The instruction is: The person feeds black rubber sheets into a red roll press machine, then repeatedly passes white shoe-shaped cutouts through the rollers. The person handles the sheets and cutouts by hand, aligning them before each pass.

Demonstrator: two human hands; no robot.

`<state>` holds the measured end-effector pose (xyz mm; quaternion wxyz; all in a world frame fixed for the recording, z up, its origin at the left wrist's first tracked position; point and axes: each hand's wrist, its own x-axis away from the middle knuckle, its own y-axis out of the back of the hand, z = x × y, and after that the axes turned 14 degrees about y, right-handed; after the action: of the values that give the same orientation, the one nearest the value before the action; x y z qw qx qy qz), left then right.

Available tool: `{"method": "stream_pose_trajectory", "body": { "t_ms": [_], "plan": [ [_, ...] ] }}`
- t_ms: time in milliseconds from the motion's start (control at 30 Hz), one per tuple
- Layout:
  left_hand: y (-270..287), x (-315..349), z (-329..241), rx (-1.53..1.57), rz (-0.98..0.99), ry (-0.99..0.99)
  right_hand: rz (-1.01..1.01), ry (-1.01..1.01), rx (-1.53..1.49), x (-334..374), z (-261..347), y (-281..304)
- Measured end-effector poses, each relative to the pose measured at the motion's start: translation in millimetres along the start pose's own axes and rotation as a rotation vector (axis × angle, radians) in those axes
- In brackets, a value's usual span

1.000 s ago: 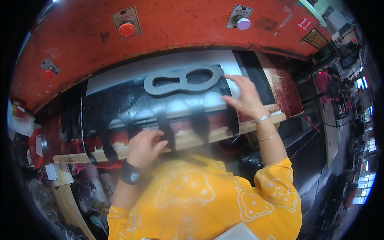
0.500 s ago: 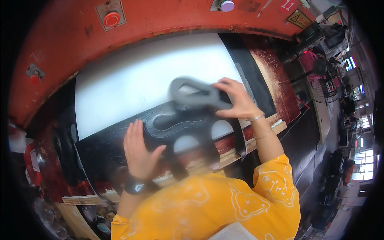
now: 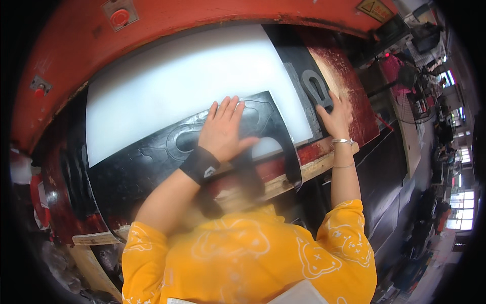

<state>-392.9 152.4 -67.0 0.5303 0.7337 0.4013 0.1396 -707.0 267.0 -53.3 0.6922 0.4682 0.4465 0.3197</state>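
Observation:
My left hand [image 3: 223, 130] lies flat with fingers spread on a glossy black sheet [image 3: 131, 152]. Several curved outlines mark that sheet, and rounded openings cut into its near edge leave strips hanging toward me. Out to the right, my right hand [image 3: 338, 117] has its thumb and fingers around the near end of a grey loop-shaped cutting die [image 3: 315, 85]. The die is over the dark strip at the right side of the white board [image 3: 177, 76]. My fingers partly cover its near end.
An orange machine body [image 3: 202, 15] with a red push button [image 3: 120, 18] runs along the far side. A wooden rail [image 3: 273, 185] edges the worktable in front of me. At the right stand a wire fan [image 3: 417, 99] and other workshop equipment.
My right hand has carried the grey cutting die from above the black sheet to the right side. My left hand has slid right and farther away across the sheet.

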Motion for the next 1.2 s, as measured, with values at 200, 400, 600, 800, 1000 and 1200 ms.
{"method": "stream_pose_trajectory", "body": {
  "t_ms": [200, 400, 600, 800, 1000, 1200],
  "plan": [
    [-14.0, 33.8, -35.6, -0.003, 0.032, -0.063, -0.093, 0.619, -0.651, -20.9, 117.9, -18.7],
    [-12.6, 35.3, -40.3, 0.180, -0.016, 0.058, 0.113, 0.353, -1.121, -25.1, 152.1, -46.5],
    [86.8, 21.2, 11.8, 1.101, -0.383, 0.474, -0.034, 0.529, -0.842, -17.5, 146.9, -48.8],
    [206.9, 104.4, 112.6, 0.867, -0.686, 0.355, -0.032, 0.565, -0.652, -19.1, 155.4, -50.5],
    [122.3, 167.3, 100.6, -0.162, 0.083, 0.185, -0.072, 0.700, -0.585, -18.1, 157.3, -53.6],
    [101.0, 177.4, 131.0, -0.099, -0.075, 0.200, -0.076, 0.725, -0.541, -17.3, 157.2, -53.6]
  ]
}}
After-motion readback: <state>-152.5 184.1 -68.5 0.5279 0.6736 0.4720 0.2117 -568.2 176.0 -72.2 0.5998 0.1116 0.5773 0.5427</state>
